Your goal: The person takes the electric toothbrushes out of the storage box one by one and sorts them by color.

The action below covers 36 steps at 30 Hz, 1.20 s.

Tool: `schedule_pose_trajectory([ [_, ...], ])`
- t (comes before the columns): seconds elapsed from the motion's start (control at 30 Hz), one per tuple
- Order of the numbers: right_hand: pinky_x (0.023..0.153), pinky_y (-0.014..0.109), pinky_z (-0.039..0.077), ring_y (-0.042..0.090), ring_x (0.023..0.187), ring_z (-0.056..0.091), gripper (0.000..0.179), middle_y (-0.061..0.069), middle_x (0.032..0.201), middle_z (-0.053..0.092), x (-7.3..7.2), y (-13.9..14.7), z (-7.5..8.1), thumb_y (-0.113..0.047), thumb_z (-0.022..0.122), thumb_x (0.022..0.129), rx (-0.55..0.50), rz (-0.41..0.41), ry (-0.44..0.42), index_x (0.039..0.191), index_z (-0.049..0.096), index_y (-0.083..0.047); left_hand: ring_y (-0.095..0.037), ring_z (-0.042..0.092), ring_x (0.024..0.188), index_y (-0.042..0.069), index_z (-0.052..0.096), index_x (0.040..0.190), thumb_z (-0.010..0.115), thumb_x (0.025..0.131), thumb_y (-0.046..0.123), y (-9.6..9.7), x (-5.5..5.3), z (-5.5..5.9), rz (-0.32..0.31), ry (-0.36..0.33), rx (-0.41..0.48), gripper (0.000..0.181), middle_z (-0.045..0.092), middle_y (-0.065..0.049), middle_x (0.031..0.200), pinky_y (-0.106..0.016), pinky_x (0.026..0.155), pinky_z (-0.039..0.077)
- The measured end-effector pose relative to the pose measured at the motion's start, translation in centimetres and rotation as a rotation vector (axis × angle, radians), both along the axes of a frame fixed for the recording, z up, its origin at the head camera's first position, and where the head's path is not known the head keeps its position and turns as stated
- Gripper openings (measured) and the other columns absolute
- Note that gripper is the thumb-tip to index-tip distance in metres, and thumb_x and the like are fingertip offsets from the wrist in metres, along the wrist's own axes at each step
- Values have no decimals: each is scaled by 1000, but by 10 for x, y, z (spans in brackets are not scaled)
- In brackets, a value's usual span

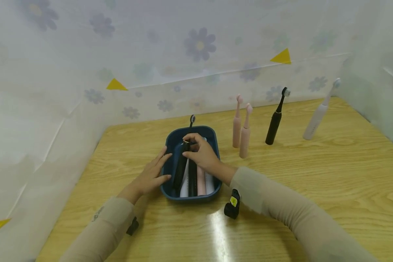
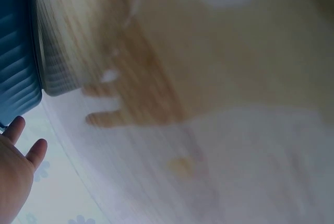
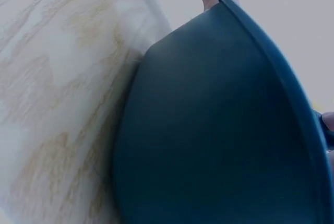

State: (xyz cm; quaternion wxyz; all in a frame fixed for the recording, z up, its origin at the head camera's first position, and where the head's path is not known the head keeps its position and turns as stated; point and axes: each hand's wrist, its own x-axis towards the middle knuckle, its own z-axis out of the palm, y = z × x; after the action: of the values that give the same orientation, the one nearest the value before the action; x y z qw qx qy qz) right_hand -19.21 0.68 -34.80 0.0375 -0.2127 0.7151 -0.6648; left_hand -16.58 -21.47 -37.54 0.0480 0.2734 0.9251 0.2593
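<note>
Plainly, right hand (image 1: 203,154) pinches black toothbrush (image 1: 181,168).

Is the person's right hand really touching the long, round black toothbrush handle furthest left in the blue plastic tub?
Touching. The head view shows it: the right hand's thumb lies against the upper part of the black toothbrush handle.

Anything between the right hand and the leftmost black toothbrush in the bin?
Nothing visible: the right hand pinches the black toothbrush directly. The left hand is at the left edge of the bin, not between them.
</note>
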Motion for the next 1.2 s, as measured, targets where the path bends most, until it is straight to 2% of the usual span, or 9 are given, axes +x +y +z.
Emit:
schedule_pose_trajectory([
  [0.43, 68, 33, 45, 27, 92, 49, 38, 11, 116, 44, 1, 11, 12, 4, 58, 78, -94, -30, 76, 115, 47, -2, -33, 12, 126, 12, 18, 138, 49, 85, 28, -1, 1, -2, -5, 20, -5, 64, -2, -3, 144, -61, 89, 16],
  [0.57, 69, 32, 45, 24, 96, 48, 38, 8, 118, 44, 6, 20, 20, 1, 58, 79, -79, -31, 63, 115, 48, -6, -32, 12, 126, 13, 18, 138, 49, 84, 30, 0, 0, -4, -10, 23, -14, 64, -2, -3, 144, -61, 89, 16],
  [0.67, 65, 29, 44, 23, 96, 48, 39, 6, 119, 44, 10, 28, 27, 1, 58, 80, -70, -34, 81, 116, 48, -7, -32, 12, 127, 13, 19, 138, 48, 84, 32, 2, 0, -3, -10, 21, -15, 64, -1, -3, 144, -61, 89, 16],
  [0.9, 67, 27, 45, 26, 95, 49, 42, 13, 119, 44, 16, 41, 37, 11, 56, 77, -180, -23, 108, 117, 46, 2, -32, 12, 126, 11, 19, 137, 49, 84, 31, 3, -2, -1, -13, 33, -12, 65, -1, -4, 144, -62, 88, 17],
  [1.07, 67, 26, 45, 22, 92, 49, 43, 14, 119, 44, 21, 52, 42, 14, 55, 76, -183, -32, 162, 116, 45, 5, -33, 13, 126, 11, 19, 138, 49, 84, 32, 2, -3, -4, -26, 46, -21, 65, -1, -5, 144, -61, 89, 18],
  [1.2, 70, 28, 46, 20, 90, 51, 42, 13, 116, 45, 25, 62, 48, 16, 54, 75, -203, -9, 182, 115, 44, 8, -34, 13, 126, 12, 19, 138, 49, 85, 31, 2, -4, -4, -25, 48, -16, 64, -1, -5, 144, -61, 89, 17],
])
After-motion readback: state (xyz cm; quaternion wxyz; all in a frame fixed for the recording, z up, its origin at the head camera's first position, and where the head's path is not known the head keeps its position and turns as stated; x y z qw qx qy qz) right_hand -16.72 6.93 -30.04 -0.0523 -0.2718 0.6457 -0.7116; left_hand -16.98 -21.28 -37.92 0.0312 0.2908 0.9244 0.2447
